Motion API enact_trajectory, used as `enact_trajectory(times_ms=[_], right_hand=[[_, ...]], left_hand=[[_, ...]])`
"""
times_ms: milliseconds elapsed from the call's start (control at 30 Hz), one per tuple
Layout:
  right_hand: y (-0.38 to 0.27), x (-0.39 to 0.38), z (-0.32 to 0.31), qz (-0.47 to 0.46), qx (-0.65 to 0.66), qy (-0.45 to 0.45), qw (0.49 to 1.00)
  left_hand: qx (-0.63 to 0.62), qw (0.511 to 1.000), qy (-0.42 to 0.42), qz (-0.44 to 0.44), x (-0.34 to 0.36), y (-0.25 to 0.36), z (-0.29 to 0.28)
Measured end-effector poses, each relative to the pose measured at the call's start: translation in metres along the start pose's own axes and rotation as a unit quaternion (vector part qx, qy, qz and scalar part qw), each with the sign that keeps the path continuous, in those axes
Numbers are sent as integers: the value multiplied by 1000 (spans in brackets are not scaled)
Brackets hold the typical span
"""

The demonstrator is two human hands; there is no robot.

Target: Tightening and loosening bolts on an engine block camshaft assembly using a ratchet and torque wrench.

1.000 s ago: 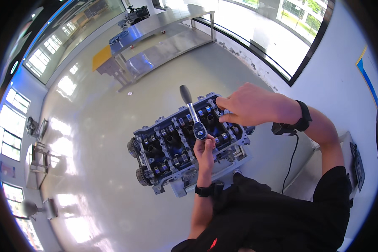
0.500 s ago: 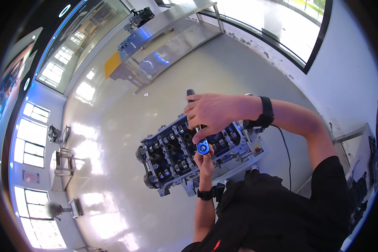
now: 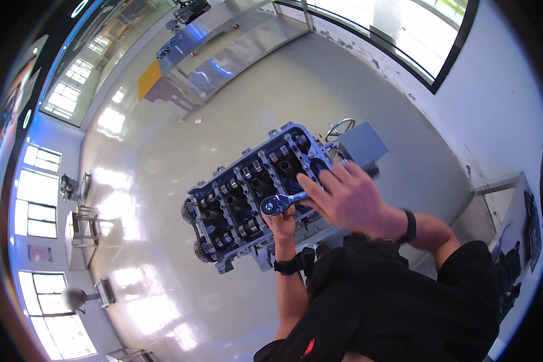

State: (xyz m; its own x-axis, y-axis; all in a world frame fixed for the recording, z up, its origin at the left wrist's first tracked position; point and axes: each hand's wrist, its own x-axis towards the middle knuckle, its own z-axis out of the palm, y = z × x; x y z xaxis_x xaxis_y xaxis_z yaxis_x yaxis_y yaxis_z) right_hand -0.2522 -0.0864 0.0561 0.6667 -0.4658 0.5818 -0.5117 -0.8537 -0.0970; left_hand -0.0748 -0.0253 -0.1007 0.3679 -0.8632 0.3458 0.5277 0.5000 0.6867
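My left hand [image 3: 282, 226] is closed around the underside of the head of a ratchet wrench [image 3: 274, 205], which lies over an open engine cylinder head [image 3: 229, 199] with rows of camshaft lobes and sprockets at its left end. My right hand [image 3: 350, 199] is over the wrench's handle, fingers apart and bent, slightly blurred, covering much of the handle; whether they touch it is unclear. The dark grip end pokes out at the right. What sits beneath the ratchet head is hidden by my left fingers.
A steel handwheel [image 3: 341, 125] and grey box [image 3: 363, 142] adjoin the engine stand on the right. A steel bench [image 3: 223, 66] carries another engine [image 3: 187, 15] at the back. Another bench [image 3: 498, 185] stands against the right wall; equipment stands [image 3: 84, 226] line the left.
The ratchet handle has swung from pointing away from me to pointing right. My right hand first came across onto it, then moved right and nearer my body. My left hand stayed at the ratchet head.
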Motion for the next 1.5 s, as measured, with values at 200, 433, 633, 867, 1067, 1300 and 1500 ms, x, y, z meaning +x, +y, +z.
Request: enact_trajectory(times_ms=[200,433,633,867,1067,1300,1500], right_hand=[[-61,-33,-44,48,17,-18,999],[36,-10,-11,17,8,19,1000],[-2,-22,-23,70,20,15,997],[-55,-50,-55,107,9,-40,993],[16,-17,-34,40,-54,88,994],[-65,-55,-62,135,-3,13,991],[-35,-61,-56,111,65,36,991]], left_hand=[[70,997,38,21,-3,0,7],[110,994,-18,-7,-1,0,15],[91,995,-31,22,1,-6,-4],[42,998,-42,20,2,5,0],[88,994,-60,-22,-5,3,3],[76,996,8,39,-5,2,-2],[144,989,39,-7,-8,16,15]])
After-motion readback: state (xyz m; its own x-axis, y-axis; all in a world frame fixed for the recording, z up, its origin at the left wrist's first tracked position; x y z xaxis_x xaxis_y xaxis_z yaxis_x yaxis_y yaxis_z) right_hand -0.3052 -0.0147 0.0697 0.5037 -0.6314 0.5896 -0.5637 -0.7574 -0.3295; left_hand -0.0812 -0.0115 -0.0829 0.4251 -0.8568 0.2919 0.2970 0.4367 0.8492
